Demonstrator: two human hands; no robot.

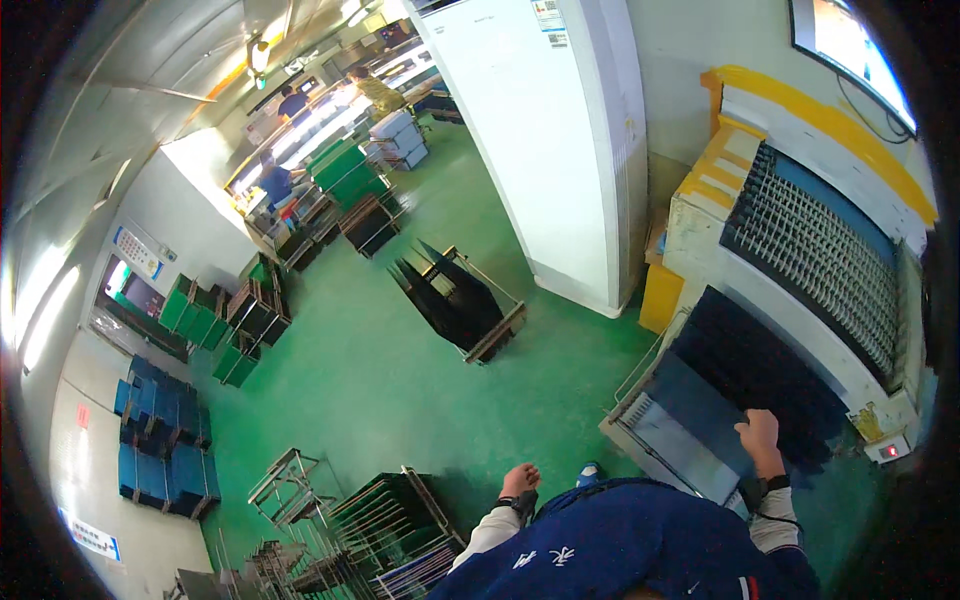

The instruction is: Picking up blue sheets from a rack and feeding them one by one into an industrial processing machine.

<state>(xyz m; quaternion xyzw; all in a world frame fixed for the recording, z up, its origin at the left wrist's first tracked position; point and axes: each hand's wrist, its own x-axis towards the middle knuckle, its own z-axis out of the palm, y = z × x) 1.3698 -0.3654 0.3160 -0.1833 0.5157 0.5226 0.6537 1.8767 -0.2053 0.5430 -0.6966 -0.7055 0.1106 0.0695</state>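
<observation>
Green floor [560,395] fronts the white roller machine [815,260]. Right hand [761,441] stretches toward it, curled, hold unclear, by a flat grey panel [698,400] running lengthwise along it; left hand [520,482] half-curled, empty.

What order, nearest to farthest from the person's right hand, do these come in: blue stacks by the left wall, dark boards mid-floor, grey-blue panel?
From the right hand:
1. Grey-blue panel, just left of it.
2. Dark boards, farther left and ahead.
3. Blue stacks, far off to the left.
</observation>
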